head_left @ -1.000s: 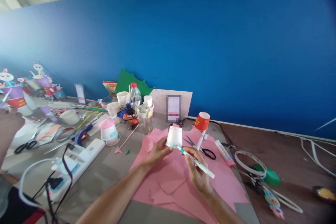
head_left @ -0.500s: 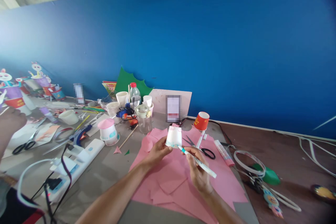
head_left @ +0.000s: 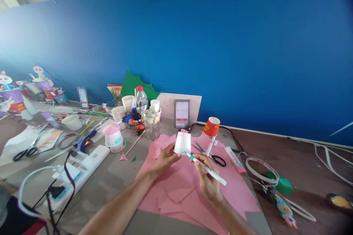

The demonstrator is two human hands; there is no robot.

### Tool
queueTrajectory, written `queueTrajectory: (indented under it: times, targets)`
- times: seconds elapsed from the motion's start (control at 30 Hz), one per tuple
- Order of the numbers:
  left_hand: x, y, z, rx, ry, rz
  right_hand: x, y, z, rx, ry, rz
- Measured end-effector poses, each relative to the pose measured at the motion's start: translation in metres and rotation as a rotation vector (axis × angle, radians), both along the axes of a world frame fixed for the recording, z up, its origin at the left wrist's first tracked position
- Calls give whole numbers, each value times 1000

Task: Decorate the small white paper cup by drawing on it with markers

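A white paper cup (head_left: 183, 142), upside down, sits in the grip of my left hand (head_left: 166, 159). Small pink outlines run near its upper edge, and teal marks line its lower rim. My right hand (head_left: 207, 176) is closed round a white marker (head_left: 212, 173) with a teal collar. The marker's tip touches the cup near the lower rim or is very close to it. Under both hands lie sheets of pink paper (head_left: 182, 180). Black-handled scissors (head_left: 218, 160) and another marker (head_left: 211, 147) rest on the paper to the right.
A red paper cup (head_left: 211, 127) stands behind the scissors. To the left are a pink-roofed cup (head_left: 113, 137), a glass jar (head_left: 151, 126), a glue gun (head_left: 82, 141) and a power strip (head_left: 79, 180) with cables. Another person's hand (head_left: 12, 126) is at the far left.
The marker's rear end shifts slightly while its tip stays by the cup's lower rim. My left hand keeps the cup in place. The other person's hand at far left moves a little.
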State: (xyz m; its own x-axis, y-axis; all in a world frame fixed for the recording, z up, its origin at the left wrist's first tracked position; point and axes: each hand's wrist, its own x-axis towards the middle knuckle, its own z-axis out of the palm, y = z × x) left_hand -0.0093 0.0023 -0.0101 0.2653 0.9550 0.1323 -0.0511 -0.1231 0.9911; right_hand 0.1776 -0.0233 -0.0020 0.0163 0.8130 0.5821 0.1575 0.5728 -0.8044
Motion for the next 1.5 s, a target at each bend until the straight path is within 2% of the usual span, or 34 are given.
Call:
queueTrajectory:
  times: [0.23, 0.47, 1.0, 1.5]
  targets:
    - [0, -1, -1, 4, 11, 13, 2, 0, -4, -21, 37, 60]
    - [1, -2, 6, 10, 29, 14, 1, 2, -3, -86, 131, 11]
    - [0, 1, -3, 29, -14, -9, 1, 2, 1, -90, 121, -10]
    - [1, -1, 3, 32, 14, -7, 1, 2, 1, -119, 118, -4]
